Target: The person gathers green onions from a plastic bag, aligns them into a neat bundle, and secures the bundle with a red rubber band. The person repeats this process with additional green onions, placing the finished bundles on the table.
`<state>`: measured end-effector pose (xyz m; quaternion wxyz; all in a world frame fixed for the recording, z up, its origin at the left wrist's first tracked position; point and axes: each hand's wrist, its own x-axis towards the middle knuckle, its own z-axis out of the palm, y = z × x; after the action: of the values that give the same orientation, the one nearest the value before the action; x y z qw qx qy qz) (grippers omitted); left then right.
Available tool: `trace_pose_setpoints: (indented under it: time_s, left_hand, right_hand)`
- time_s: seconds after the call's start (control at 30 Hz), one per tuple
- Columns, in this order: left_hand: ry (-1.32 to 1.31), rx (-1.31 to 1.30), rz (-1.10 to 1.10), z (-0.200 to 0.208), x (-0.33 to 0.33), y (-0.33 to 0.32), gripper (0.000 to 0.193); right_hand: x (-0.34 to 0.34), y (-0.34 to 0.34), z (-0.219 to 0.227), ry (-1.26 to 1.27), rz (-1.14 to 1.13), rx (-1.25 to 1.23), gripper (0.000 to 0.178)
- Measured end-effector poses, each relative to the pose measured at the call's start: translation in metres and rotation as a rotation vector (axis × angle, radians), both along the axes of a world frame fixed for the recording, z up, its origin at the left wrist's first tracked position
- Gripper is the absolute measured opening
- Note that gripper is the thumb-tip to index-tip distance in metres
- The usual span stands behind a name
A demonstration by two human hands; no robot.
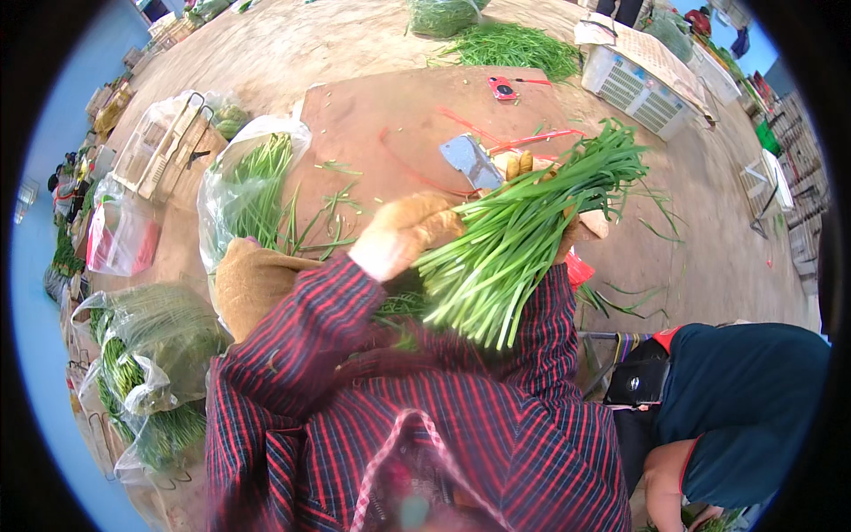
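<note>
- Firstly, head view: bunch of long green stalks (pixel 510 244), held up over a brown board (pixel 355 106), leafy tips pointing away.
- Right hand (pixel 568 238), gloved, mostly hidden, grasping bunch from beneath, presumably bearing its weight.
- Left hand (pixel 412 229), gloved, curled at bunch's side, perhaps to steady it; grip cannot be told.
- Surface: scattered clippings (pixel 339 204).
- Room: blue wall (pixel 99 43), white crate (pixel 638 93), co-worker (pixel 745 399) at right.

Loved the colours: bunch of greens (pixel 541 239) was bright green, fading paler at one end. Shirt (pixel 550 452) was dark with red and greyish stripes, checked pink-and-white trim (pixel 434 434). Co-worker's top (pixel 753 390)? Dark teal, red edging.
</note>
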<state>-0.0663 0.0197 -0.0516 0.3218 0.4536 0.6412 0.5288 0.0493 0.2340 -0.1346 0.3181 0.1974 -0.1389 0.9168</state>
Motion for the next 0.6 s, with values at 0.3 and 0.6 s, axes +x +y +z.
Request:
trace_pose_setpoints:
  time_s: [0.3,0.6]
  left_hand:
    - [-0.112,-0.135,0.124,-0.001,0.024,-0.015,0.027]
    - [1.181,-0.242,0.144,0.018,0.062,-0.024,0.027]
  right_hand:
    - [0.004,0.007,-0.004,0.074,-0.009,-0.006,0.044]
    - [0.009,0.008,0.000,0.173,0.057,0.016,0.040]
